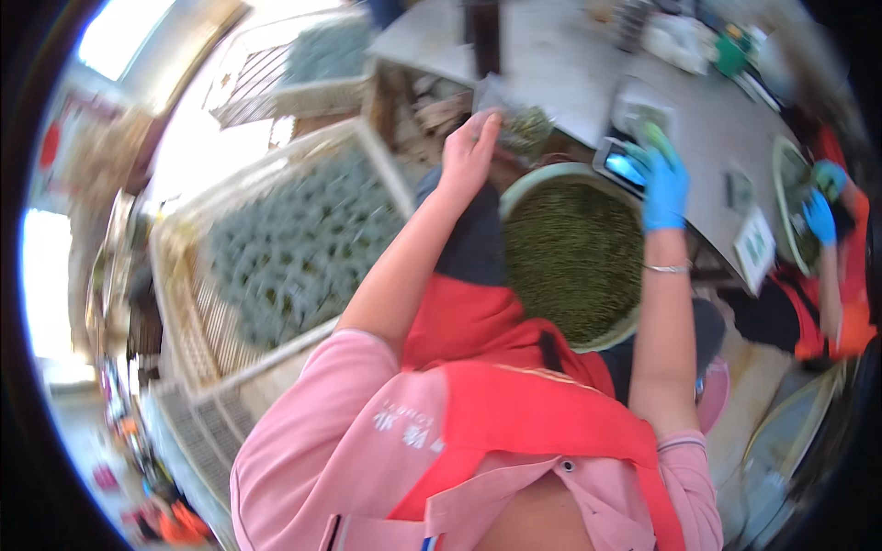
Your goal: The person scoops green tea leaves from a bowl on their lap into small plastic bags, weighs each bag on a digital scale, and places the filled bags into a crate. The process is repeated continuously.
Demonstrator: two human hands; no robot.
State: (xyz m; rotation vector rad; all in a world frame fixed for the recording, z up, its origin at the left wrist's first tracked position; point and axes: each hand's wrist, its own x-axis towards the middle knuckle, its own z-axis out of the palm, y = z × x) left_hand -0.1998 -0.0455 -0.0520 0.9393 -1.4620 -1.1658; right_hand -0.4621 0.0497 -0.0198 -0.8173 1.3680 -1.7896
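My bare left hand (471, 154) is closed on the upper edge of a clear plastic bag (525, 131) with green leafy material in its lower part. In a blue glove with green-tinged fingertips, my right hand (663, 184) reaches over a small scale with a lit blue screen (625, 168). Its fingers look stretched and apart, slightly blurred. Just beyond them, a clear tray (645, 118) holds a little green material. Between my forearms stands a round, pale green tub (508, 197) full of dark green, needle-like dried leaves (574, 257).
To my left, a white slatted crate (184, 303) holds many filled translucent packets (303, 243); a similar crate (243, 96) stands behind. The grey table (570, 55) bears bags and a green item (732, 53). At right, a co-worker's blue-gloved hands (819, 216) are at another tub (785, 184).
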